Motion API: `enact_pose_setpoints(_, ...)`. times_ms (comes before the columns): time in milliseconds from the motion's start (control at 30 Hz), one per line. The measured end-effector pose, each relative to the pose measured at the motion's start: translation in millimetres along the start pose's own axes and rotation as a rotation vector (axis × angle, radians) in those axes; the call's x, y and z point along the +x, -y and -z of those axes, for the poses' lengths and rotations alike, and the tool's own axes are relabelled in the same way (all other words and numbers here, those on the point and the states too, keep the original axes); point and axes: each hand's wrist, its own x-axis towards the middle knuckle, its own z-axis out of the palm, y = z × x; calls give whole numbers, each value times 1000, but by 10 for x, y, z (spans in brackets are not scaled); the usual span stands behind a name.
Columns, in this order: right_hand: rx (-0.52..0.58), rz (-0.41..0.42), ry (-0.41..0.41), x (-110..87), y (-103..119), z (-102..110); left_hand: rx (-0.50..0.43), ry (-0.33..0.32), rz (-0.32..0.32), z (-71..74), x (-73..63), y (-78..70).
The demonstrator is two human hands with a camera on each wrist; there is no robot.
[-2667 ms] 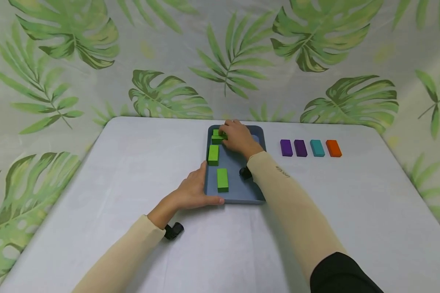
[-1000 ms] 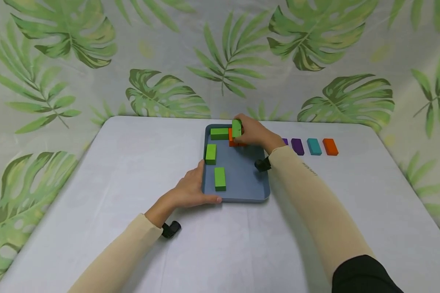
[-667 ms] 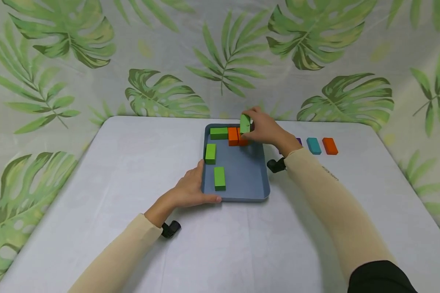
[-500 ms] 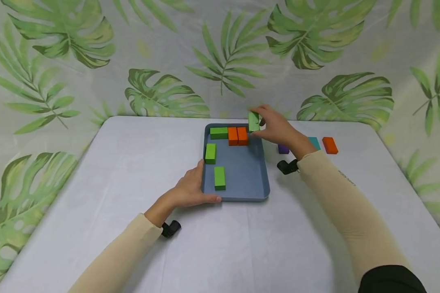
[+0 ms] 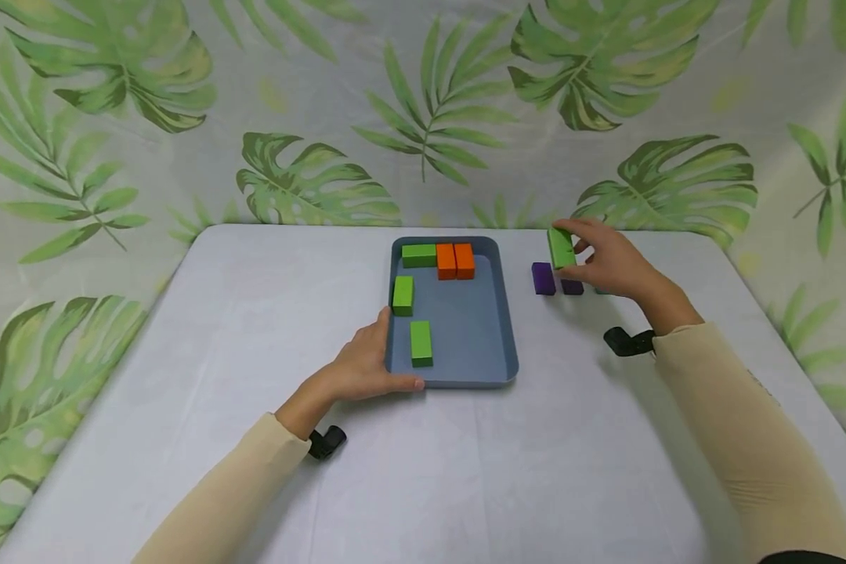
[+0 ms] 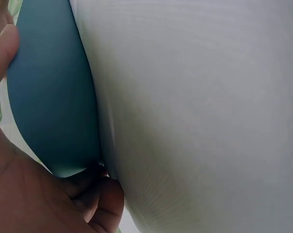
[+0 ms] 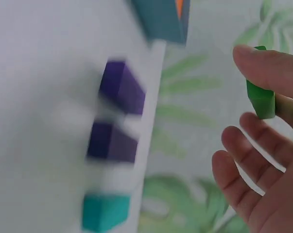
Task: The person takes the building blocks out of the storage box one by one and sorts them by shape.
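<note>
My right hand (image 5: 613,262), out to the right of the tray, pinches a green block (image 5: 561,248) between thumb and fingers above the purple blocks. In the right wrist view the thumb presses that green block (image 7: 261,99) while the other fingers are spread below. My left hand (image 5: 359,364) holds the near left corner of the blue-grey tray (image 5: 465,337), its thumb along the front edge and fingers at the left side. Inside the tray, a green block (image 5: 419,255) lies sideways beside two orange blocks (image 5: 455,261). Two more green blocks stand lengthwise lower down, one at the left wall (image 5: 403,295).
Right of the tray, a purple block (image 5: 544,279), a darker purple block (image 5: 573,287) and a teal block (image 7: 106,212) form a row. My right hand partly covers this row in the head view. A leaf-patterned cloth (image 5: 451,117) hangs behind the white table (image 5: 268,298).
My right hand has lifted a green block from the tray's far end, uncovering the orange blocks, and carried it right over the row of loose blocks. My left hand has stayed at the tray corner.
</note>
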Motion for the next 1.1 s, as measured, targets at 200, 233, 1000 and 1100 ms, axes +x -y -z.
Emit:
enact_pose_setpoints(200, -8, -162, -19, -233, -383, 113, -20, 0, -10, 8, -4, 1)
enact_pose_setpoints(233, -16, -173, -25, -266, -431, 125, -21, 2, -10, 8, -2, 0)
enact_pose_setpoints(1000, -116, -283, 2, -561, -1131, 291, -3, -18, -5, -9, 5, 26)
enact_pose_setpoints(1100, -125, -314, 21, -583, -1295, 323, 6, -17, -3, -6, 6, 28)
